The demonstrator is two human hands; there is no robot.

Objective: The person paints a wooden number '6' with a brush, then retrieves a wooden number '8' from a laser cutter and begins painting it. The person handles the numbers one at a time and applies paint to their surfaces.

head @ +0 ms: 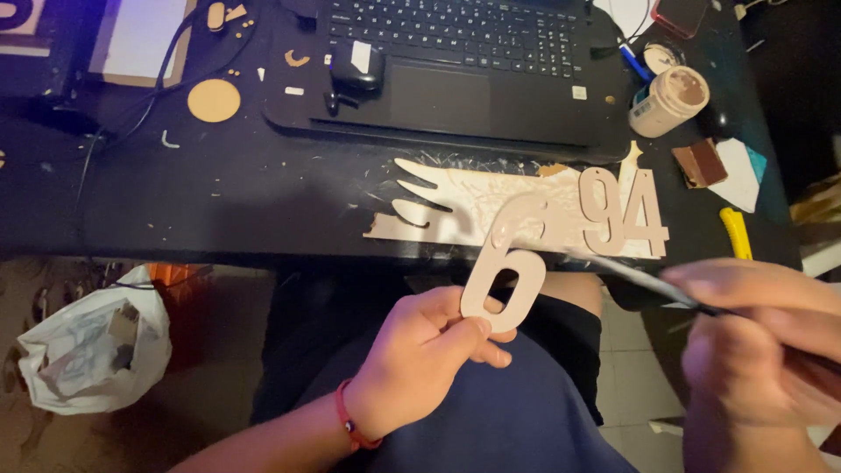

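At 6 o'clock, the wooden numeral point(505, 278) is pinched by the left hand point(419, 361) fingers; a dark tool point(644, 282) is gripped by the right hand point(760, 350).

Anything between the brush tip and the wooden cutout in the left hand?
Nothing visible. The right hand holds a thin dark brush whose tip meets the digit-shaped wooden cutout, pinched at its lower end by the left hand. Open air around them, above the lap.

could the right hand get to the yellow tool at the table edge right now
Probably not freely: the right hand already grips a thin dark tool. The yellow tool lies uncovered just above it.
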